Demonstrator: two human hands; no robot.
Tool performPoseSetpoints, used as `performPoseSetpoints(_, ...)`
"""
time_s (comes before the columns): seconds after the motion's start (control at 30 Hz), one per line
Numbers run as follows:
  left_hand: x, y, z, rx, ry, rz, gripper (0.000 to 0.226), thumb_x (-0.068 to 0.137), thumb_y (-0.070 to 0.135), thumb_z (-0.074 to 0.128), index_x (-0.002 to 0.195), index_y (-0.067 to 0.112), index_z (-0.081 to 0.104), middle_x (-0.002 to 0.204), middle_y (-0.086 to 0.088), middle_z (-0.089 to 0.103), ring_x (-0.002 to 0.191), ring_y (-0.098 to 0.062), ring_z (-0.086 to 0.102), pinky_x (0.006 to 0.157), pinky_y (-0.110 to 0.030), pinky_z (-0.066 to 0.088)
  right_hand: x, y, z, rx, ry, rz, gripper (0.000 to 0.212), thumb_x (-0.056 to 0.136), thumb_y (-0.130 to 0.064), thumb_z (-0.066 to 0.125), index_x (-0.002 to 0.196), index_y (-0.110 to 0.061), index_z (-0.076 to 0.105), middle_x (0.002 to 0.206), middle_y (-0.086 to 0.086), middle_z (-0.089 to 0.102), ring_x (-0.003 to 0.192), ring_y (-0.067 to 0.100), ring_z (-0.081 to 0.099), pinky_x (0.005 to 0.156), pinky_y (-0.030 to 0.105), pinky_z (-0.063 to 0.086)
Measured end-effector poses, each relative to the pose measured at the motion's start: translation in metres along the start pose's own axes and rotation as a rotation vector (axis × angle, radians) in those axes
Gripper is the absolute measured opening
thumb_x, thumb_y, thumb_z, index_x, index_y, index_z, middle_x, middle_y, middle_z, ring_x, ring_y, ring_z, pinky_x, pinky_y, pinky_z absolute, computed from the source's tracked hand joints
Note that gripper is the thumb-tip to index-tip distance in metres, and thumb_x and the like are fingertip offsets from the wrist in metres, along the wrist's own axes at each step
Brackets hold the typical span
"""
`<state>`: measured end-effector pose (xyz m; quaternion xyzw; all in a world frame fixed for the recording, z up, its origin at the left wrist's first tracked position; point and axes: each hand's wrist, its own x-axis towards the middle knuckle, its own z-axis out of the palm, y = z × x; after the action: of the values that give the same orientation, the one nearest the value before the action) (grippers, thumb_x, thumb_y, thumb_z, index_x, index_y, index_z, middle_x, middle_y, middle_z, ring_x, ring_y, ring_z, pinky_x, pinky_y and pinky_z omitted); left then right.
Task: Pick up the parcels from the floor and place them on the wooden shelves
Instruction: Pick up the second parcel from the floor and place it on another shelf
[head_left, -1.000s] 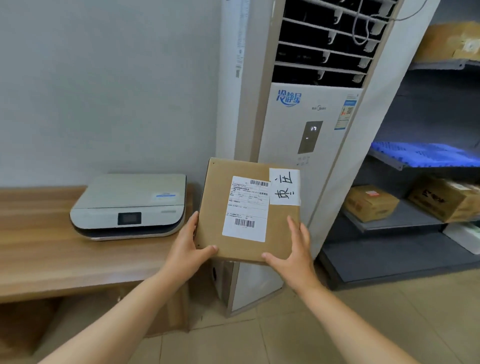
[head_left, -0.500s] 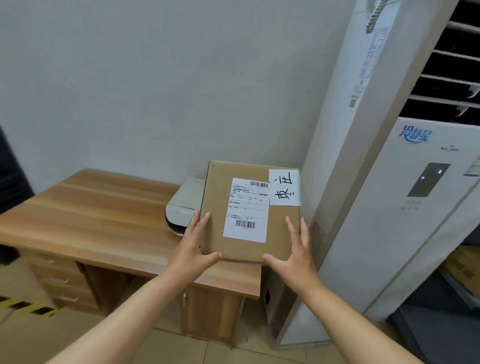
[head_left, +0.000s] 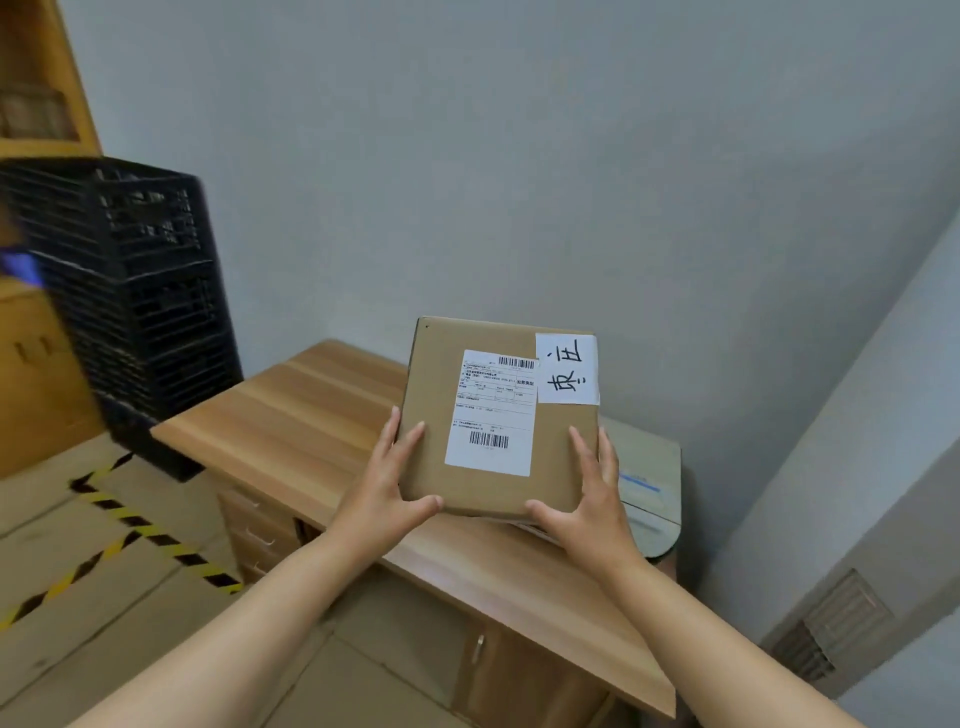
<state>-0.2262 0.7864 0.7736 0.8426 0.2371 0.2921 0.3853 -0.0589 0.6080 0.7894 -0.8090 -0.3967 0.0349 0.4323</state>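
Note:
A flat brown cardboard parcel with a white shipping label and a handwritten white sticker is held up in front of me, above a wooden desk. My left hand grips its lower left edge, thumb under the front corner. My right hand grips its lower right edge the same way. A wooden shelf unit shows at the far upper left, blurred, with a shelf board visible.
The wooden desk with drawers stands below the parcel against a grey wall. A grey printer sits on the desk's right end. Stacked black plastic crates stand at left. Yellow-black tape marks the tiled floor. A white air conditioner stands at right.
My view has swung left: the air conditioner and metal racks slid off to the right, while the crates and wooden shelf came in at left. Both hands kept their hold on the parcel.

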Motion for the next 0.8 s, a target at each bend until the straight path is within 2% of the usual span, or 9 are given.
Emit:
performPoseSetpoints(0.1, 0.000, -0.022, -0.034, 0.025, 0.056, -0.060, 0.094, 0.070, 0.027, 0.076, 0.145, 0.032, 0.020, 0.153, 0.022, -0.008, 0.131, 0.006, 0.011, 0.096, -0.023, 0.030, 0.022, -0.022, 0.036, 0.018, -0.063, -0.050, 0.100, 0.068, -0.033, 0.077, 0.145, -0.037, 0.014, 0.156, -0.011, -0.009, 0.143, 0.012, 0.012, 0.110, 0.033, 0.025)
performPoseSetpoints(0.23, -0.005, -0.051, -0.074, 0.041, 0.137, -0.144, 0.097, 0.068, 0.028, 0.077, 0.145, 0.034, 0.019, 0.154, 0.024, -0.011, 0.134, 0.002, 0.012, 0.098, -0.023, 0.031, 0.048, -0.050, 0.084, 0.065, -0.159, -0.128, 0.100, 0.069, -0.031, 0.077, 0.145, -0.037, 0.013, 0.156, -0.010, -0.009, 0.143, 0.011, 0.011, 0.109, 0.029, 0.022)
performPoseSetpoints(0.37, -0.010, -0.076, -0.108, 0.059, 0.229, -0.234, 0.098, 0.067, 0.026, 0.078, 0.144, 0.035, 0.019, 0.153, 0.024, -0.011, 0.140, -0.005, 0.011, 0.106, -0.032, 0.035, 0.073, -0.071, 0.133, 0.104, -0.251, -0.203, 0.101, 0.067, -0.032, 0.078, 0.145, -0.037, 0.015, 0.156, -0.009, -0.010, 0.144, 0.012, 0.008, 0.112, 0.033, 0.023)
performPoseSetpoints(0.47, -0.010, -0.095, -0.134, 0.067, 0.306, -0.298, 0.096, 0.069, 0.022, 0.078, 0.145, 0.033, 0.021, 0.153, 0.024, -0.010, 0.141, -0.008, 0.010, 0.107, -0.037, 0.038, 0.097, -0.090, 0.173, 0.117, -0.330, -0.269, 0.100, 0.067, -0.031, 0.079, 0.146, -0.034, 0.016, 0.157, -0.005, -0.012, 0.144, 0.013, 0.006, 0.113, 0.033, 0.020)
performPoseSetpoints(0.67, 0.009, -0.127, -0.186, 0.111, 0.456, -0.376, 0.091, 0.072, 0.016, 0.076, 0.144, 0.032, 0.023, 0.154, 0.020, -0.011, 0.139, -0.003, 0.006, 0.102, -0.022, 0.027, 0.154, -0.135, 0.247, 0.180, -0.471, -0.405, 0.102, 0.067, -0.034, 0.078, 0.146, -0.034, 0.013, 0.156, -0.008, -0.016, 0.144, 0.014, 0.007, 0.111, 0.032, 0.020)
performPoseSetpoints(0.8, 0.029, -0.146, -0.220, 0.111, 0.549, -0.446, 0.092, 0.072, 0.017, 0.077, 0.145, 0.032, 0.022, 0.153, 0.023, -0.013, 0.141, -0.008, 0.008, 0.111, -0.032, 0.026, 0.197, -0.169, 0.289, 0.235, -0.560, -0.477, 0.104, 0.067, -0.032, 0.079, 0.147, -0.034, 0.013, 0.155, -0.009, -0.018, 0.142, 0.008, 0.000, 0.116, 0.036, 0.018)
